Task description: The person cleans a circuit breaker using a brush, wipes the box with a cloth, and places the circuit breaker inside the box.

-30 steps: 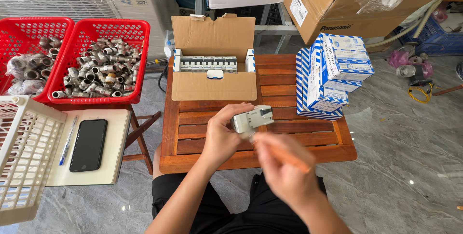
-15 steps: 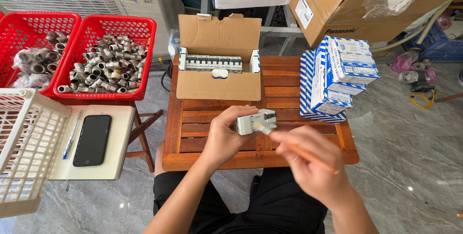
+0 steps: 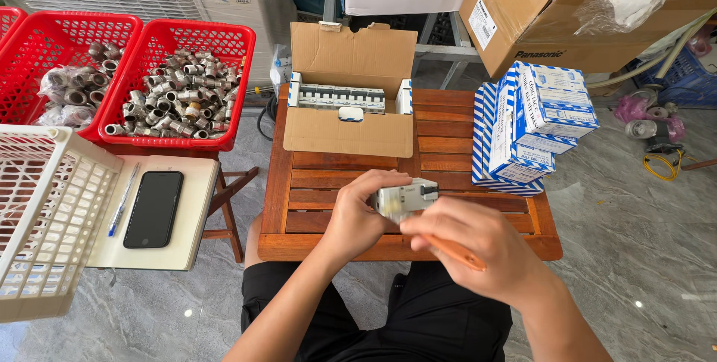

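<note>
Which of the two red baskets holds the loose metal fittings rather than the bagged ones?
The nearer-to-table red basket, right of the pair: its metal fittings lie loose, while the far-left basket holds bagged ones.

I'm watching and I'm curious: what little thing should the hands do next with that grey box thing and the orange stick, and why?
Probably bring the orange-handled tool tip onto the small grey breaker and turn it. The left hand holds the breaker above the wooden table, and the right hand grips the tool right beside it. The tip itself is hidden, so whether it already touches cannot be told.
</note>
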